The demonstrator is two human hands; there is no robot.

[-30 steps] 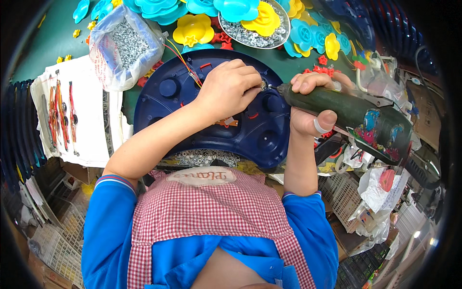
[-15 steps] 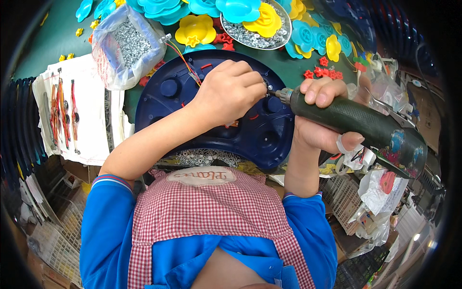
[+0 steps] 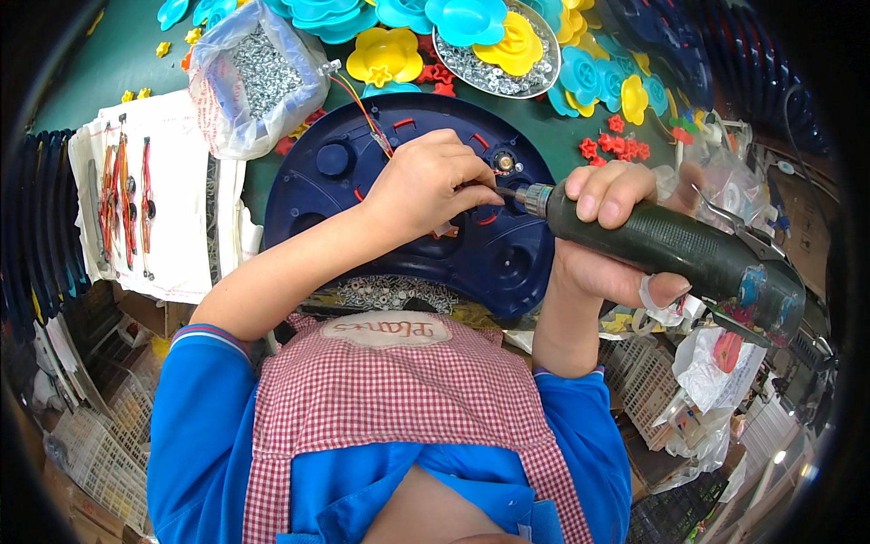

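Note:
My right hand (image 3: 609, 213) is wrapped round a dark green electric screwdriver (image 3: 689, 249), which lies nearly level with its bit pointing left. Just at the bit's tip, my left hand (image 3: 433, 184) is closed in a pinch; whatever its fingertips hold is hidden. Both hands are above a dark blue curved plastic shell (image 3: 299, 204) with round recesses and posts. Beyond the bit, a small round brass-coloured part (image 3: 504, 162) sits in the shell. Red and yellow wires (image 3: 367, 118) rise from the shell behind my left hand. Small red pieces (image 3: 403, 124) are set in it.
A plastic-lined box of screws (image 3: 263, 77) stands at the back left, and a metal dish of screws (image 3: 507, 82) at the back. Blue and yellow flower-shaped pieces (image 3: 385, 56) surround them. Wired parts (image 3: 122, 199) lie on white sheets at left. Loose screws (image 3: 390, 295) lie along the near edge.
My left hand and the screwdriver's bit have drawn back toward me, off the brass-coloured part, which now shows. The whole scene has shifted slightly right in view.

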